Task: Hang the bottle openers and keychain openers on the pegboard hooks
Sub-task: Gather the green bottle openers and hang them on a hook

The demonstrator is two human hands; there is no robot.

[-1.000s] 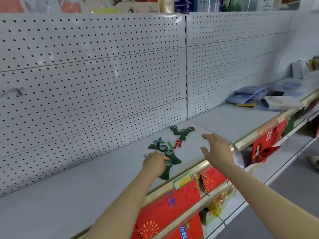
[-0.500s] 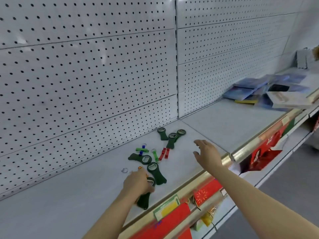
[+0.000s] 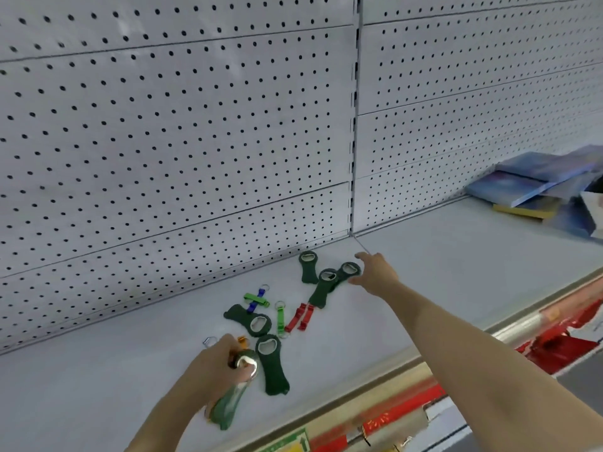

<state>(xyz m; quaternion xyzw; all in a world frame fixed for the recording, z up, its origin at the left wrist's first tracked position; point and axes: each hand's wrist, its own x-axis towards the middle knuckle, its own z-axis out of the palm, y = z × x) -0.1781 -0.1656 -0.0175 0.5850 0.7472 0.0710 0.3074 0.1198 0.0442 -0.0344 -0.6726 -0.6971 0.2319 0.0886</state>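
My left hand (image 3: 213, 365) grips a dark green bottle opener (image 3: 232, 401) by its metal head, tilted off the white shelf (image 3: 440, 288), with an orange keychain opener (image 3: 240, 341) poking out behind the fingers. Several more dark green bottle openers lie on the shelf: one (image 3: 271, 365) beside my left hand, one (image 3: 249, 319) behind it, and a cluster of three (image 3: 326, 282) near the pegboard (image 3: 179, 141). My right hand (image 3: 375, 272) hovers with spread fingers right beside that cluster. Small green (image 3: 280, 316), blue (image 3: 256, 301) and red (image 3: 300, 318) keychain openers lie between the groups.
A loose metal ring (image 3: 210, 341) lies left of my left hand. Blue booklets (image 3: 535, 184) are stacked at the shelf's far right. A metal price rail (image 3: 408, 370) edges the shelf front, with red packaged goods (image 3: 561, 340) below. No hooks show on the pegboard.
The view dropped and closed in on the shelf. My left hand lifted the green bottle opener's head off the shelf. My right hand reached forward to the far cluster of openers.
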